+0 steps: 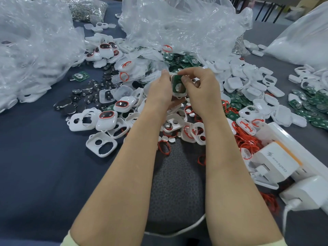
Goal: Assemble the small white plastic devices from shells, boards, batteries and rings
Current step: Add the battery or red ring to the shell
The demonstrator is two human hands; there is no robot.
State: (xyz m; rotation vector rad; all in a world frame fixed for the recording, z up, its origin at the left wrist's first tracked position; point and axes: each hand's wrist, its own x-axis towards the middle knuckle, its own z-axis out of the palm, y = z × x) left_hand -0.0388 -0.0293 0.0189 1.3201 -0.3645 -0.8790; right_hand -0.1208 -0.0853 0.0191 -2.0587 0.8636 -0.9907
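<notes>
Forearms (134,157) end in left hand (160,89) and right hand (200,86), both grips pinching a white shell (179,94) holding a green board (177,82).

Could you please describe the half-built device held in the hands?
The half-built device is a small rounded-square white plastic shell, open side toward the camera, with a green circuit board seated inside and a silvery round disc low on it. It is held above the parts pile, the left hand gripping its left edge, the right hand pinching its right.
</notes>
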